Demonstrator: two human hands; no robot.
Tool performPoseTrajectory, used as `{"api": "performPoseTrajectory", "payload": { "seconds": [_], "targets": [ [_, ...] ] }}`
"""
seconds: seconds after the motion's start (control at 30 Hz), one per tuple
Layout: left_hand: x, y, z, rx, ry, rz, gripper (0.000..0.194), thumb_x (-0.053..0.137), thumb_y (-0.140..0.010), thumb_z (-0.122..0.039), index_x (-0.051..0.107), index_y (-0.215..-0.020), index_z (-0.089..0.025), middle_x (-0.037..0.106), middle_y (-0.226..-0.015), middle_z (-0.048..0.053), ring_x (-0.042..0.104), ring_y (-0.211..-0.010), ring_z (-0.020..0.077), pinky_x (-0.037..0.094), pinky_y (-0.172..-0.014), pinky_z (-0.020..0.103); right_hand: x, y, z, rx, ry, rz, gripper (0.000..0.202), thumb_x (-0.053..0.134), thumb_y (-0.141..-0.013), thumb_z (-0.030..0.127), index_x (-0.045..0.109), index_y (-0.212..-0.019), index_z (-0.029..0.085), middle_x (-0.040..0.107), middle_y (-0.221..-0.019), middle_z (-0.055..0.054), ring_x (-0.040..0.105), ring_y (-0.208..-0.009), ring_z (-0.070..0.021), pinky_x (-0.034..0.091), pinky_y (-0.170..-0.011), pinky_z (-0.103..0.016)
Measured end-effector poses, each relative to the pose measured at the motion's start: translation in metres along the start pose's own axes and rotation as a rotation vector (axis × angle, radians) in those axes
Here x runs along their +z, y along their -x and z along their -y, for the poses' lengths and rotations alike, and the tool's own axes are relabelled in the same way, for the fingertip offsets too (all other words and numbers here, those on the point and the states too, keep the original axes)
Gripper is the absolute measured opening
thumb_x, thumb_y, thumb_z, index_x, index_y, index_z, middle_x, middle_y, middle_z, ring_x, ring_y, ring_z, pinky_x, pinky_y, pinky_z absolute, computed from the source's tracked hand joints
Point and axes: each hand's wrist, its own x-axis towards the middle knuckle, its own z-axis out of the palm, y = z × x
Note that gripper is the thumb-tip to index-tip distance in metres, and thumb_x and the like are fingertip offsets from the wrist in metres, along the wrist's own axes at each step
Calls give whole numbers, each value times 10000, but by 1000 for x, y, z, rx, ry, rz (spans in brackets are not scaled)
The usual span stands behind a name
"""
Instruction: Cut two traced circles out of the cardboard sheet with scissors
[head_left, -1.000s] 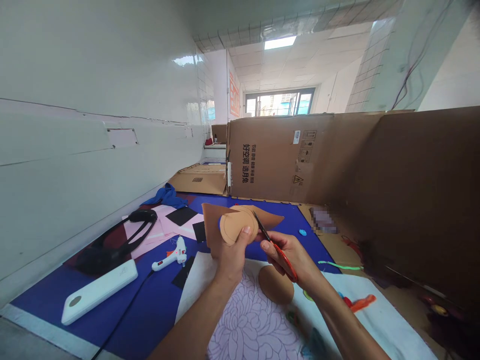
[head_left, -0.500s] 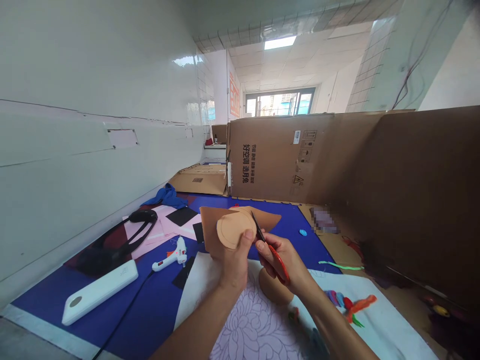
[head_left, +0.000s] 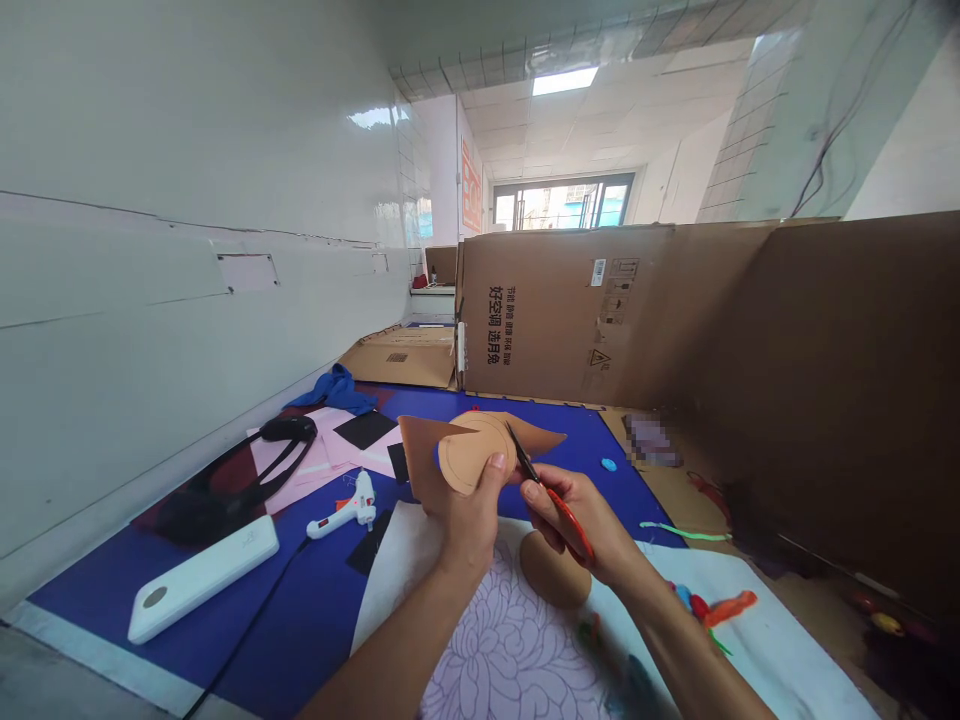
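Note:
Between thumb and fingers, my left hand (head_left: 471, 520) grips a tan sheet of paper or thin card (head_left: 424, 450) with a drawn round outline, partly cut into a disc (head_left: 471, 458). Red-handled scissors (head_left: 564, 520) are in my right hand (head_left: 577, 520), their dark blades at the right edge of the disc. A strip of the sheet stands away behind the blades. Below my hands, a tan oval piece (head_left: 556, 568) lies on a white sheet with a line-drawn flower (head_left: 502, 640).
On the left are a white glue gun (head_left: 349, 505) with a cord, a long white device (head_left: 202, 578), black squares (head_left: 366, 430) and a blue cloth (head_left: 334, 388). Coloured fibre bits (head_left: 731, 608) lie at right. Cardboard walls (head_left: 555, 310) stand behind.
The scissors and my right hand have shifted slightly right and down. The sheet has turned a little in my left hand, and a gap shows at the disc's left edge.

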Motion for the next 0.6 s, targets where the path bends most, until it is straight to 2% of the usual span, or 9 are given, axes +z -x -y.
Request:
{"api": "performPoseTrajectory", "payload": {
  "seconds": [0.13, 0.33, 0.47, 0.6],
  "targets": [
    [0, 0, 0, 14, -2, 50, 540, 869, -804, -512, 763, -1254, -234, 790, -1293, 129, 683, -1323, 341, 486, -1189, 525, -1, 2, 3, 18, 9, -18, 595, 785, -820, 744, 663, -887, 165, 448, -550, 75, 326, -436, -71, 237, -404, -207],
    [0, -1, -1, 35, 6, 90, 519, 855, -827, -503, 768, -1248, -213, 787, -1297, 139, 699, -1296, 339, 500, -1171, 523, -3, 1, 8, 38, 29, -22, 639, 797, -789, 762, 728, -960, 151, 434, -533, 78, 311, -425, -78, 208, -383, -211],
    [1, -2, -2, 1, 19, 66, 544, 890, -784, -502, 772, -1226, -207, 791, -1280, 147, 735, -1224, 351, 544, -1121, 537, -3, 1, 9, 33, 37, -28, 647, 787, -791, 772, 749, -967, 151, 441, -528, 72, 320, -420, -82, 208, -382, -215],
    [-1, -3, -1, 38, -16, 90, 543, 874, -808, -493, 763, -1263, -220, 786, -1301, 127, 711, -1270, 344, 545, -1130, 515, -3, 0, 9, 37, 37, -41, 641, 794, -788, 763, 761, -994, 157, 449, -509, 72, 322, -410, -82, 206, -379, -214]
  ]
}}
